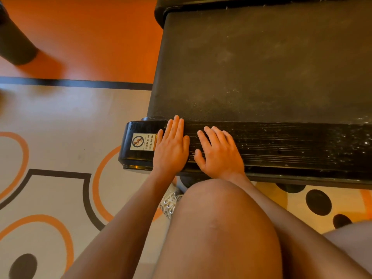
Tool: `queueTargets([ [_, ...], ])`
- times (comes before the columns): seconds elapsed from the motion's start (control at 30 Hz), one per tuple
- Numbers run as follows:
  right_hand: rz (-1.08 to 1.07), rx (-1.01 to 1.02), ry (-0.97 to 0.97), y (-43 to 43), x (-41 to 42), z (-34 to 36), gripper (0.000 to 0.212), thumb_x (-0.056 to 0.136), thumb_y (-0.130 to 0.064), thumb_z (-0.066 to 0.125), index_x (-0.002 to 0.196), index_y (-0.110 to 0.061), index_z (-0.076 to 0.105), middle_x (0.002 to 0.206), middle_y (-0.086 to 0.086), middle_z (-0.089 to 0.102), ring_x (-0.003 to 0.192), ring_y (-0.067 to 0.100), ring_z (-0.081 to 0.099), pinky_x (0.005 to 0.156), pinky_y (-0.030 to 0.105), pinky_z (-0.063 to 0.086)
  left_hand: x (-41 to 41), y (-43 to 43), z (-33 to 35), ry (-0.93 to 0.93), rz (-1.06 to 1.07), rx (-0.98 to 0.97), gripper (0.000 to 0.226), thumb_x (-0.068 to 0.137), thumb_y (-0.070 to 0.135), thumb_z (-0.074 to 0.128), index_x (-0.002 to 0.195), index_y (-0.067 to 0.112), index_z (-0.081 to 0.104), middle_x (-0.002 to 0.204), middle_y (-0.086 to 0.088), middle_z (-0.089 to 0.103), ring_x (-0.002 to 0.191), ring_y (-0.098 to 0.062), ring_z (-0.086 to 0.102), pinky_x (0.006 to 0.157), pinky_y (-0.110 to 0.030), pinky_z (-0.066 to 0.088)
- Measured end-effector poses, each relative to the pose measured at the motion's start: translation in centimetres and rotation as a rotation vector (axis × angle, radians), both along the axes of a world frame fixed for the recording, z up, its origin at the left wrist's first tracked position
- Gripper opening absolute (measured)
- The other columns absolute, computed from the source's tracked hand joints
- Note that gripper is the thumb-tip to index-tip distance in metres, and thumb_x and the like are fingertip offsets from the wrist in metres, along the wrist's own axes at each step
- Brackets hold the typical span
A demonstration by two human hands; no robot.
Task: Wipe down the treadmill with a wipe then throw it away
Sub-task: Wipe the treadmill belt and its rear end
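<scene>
The black treadmill (261,67) fills the upper right, its dusty belt running away from me. Its ribbed side rail (291,146) lies along the near edge, speckled with white dust toward the right. My left hand (172,147) lies flat on the rail's left end, fingers straight, beside the black end cap (136,143) with a "no stepping on surface" sticker. My right hand (219,152) rests flat on the rail just right of it, fingers spread. No wipe is visible in either hand or anywhere in view.
My bare knee (217,218) rises just in front of the rail, with a white sneaker (171,202) on the floor beside it. The floor is orange and cream with black lines and dots. A dark round object (16,41) stands at the far left.
</scene>
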State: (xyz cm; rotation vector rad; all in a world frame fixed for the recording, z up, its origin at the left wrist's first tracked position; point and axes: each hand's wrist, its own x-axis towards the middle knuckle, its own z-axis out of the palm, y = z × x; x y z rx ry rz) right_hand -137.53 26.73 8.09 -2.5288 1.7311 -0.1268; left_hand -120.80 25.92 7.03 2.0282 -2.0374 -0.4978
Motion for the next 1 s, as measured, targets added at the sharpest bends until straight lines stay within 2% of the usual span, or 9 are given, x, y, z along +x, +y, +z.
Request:
queueTargets([
  [0.13, 0.0, 0.034, -0.011, 0.0, -0.1, 0.2, 0.064, 0.099, -0.048, 0.028, 0.148, -0.014, 0.052, 0.151, 0.013, 0.052, 0.143, 0.03, 0.044, 0.118, 0.05, 0.035, 0.0, 0.0, 0.0, 0.005, -0.005, 0.01, 0.057, 0.112, 0.036, 0.026, 0.164, 0.019, 0.012, 0.172, -0.001, 0.005, 0.158, -0.017, -0.002, 0.125, -0.041, -0.001],
  [0.23, 0.01, 0.063, -0.158, -0.3, -0.5, 1.1, 0.06, 0.099, -0.045, 0.032, 0.146, -0.014, 0.055, 0.15, 0.012, 0.053, 0.142, 0.027, 0.045, 0.118, 0.052, 0.035, 0.2, 0.2, 0.2, 0.019, -0.015, 0.015, 0.057, 0.112, 0.036, 0.026, 0.164, 0.019, 0.012, 0.172, -0.001, 0.004, 0.158, -0.017, -0.002, 0.125, -0.041, -0.002],
  [0.3, -0.039, 0.003, -0.296, -0.4, -2.2, 2.3, 0.052, 0.1, -0.038, 0.041, 0.141, -0.012, 0.06, 0.143, 0.01, 0.058, 0.136, 0.024, 0.051, 0.117, 0.052, 0.036, 0.3, 0.2, 0.3, 0.037, -0.019, 0.02, 0.056, 0.112, 0.037, 0.025, 0.164, 0.019, 0.012, 0.172, -0.001, 0.005, 0.158, -0.017, -0.001, 0.125, -0.041, -0.001],
  [0.37, -0.122, -0.1, -0.336, -0.4, -5.6, 3.9, 0.045, 0.101, -0.034, 0.044, 0.135, -0.011, 0.063, 0.136, 0.008, 0.062, 0.13, 0.022, 0.054, 0.115, 0.047, 0.037, 0.3, 0.1, 0.3, 0.048, -0.019, 0.022, 0.056, 0.112, 0.037, 0.025, 0.164, 0.019, 0.012, 0.172, -0.001, 0.006, 0.158, -0.017, 0.0, 0.125, -0.042, -0.001],
  [0.47, -0.23, -0.156, -0.203, -0.1, -12.8, 5.4, 0.045, 0.102, -0.035, 0.043, 0.135, -0.011, 0.061, 0.135, 0.008, 0.061, 0.13, 0.024, 0.052, 0.115, 0.048, 0.033, 0.3, 0.1, 0.2, 0.044, -0.019, 0.02, 0.056, 0.112, 0.037, 0.026, 0.164, 0.019, 0.012, 0.172, 0.0, 0.006, 0.158, -0.017, 0.0, 0.126, -0.043, 0.0],
  [0.6, -0.241, -0.018, -0.014, 1.1, -18.5, 3.7, 0.056, 0.102, -0.043, 0.035, 0.143, -0.011, 0.055, 0.146, 0.011, 0.053, 0.138, 0.028, 0.044, 0.115, 0.052, 0.037, 0.3, -0.1, 0.1, 0.035, -0.017, 0.022, 0.057, 0.112, 0.037, 0.026, 0.164, 0.019, 0.012, 0.172, -0.001, 0.006, 0.158, -0.018, 0.0, 0.127, -0.044, 0.001],
  [0.83, -0.276, -0.116, -0.024, 2.0, -18.5, 1.9, 0.055, 0.101, -0.039, 0.037, 0.143, -0.01, 0.057, 0.145, 0.014, 0.055, 0.136, 0.032, 0.046, 0.108, 0.052, 0.041, -0.2, 2.1, 0.1, 0.001, -0.022, 0.027, 0.056, 0.112, 0.039, 0.023, 0.164, 0.021, 0.011, 0.172, 0.002, 0.005, 0.158, -0.016, -0.002, 0.124, -0.041, -0.007],
  [1.0, -0.268, -0.135, -0.011, 2.0, -18.7, 1.8, 0.055, 0.101, -0.039, 0.037, 0.144, -0.01, 0.056, 0.145, 0.015, 0.055, 0.136, 0.032, 0.046, 0.108, 0.052, 0.041, 0.1, -1.5, 0.2, -0.007, -0.03, 0.07, 0.057, 0.111, 0.038, 0.023, 0.164, 0.02, 0.01, 0.172, -0.001, 0.005, 0.158, -0.02, -0.001, 0.123, -0.045, -0.006],
])
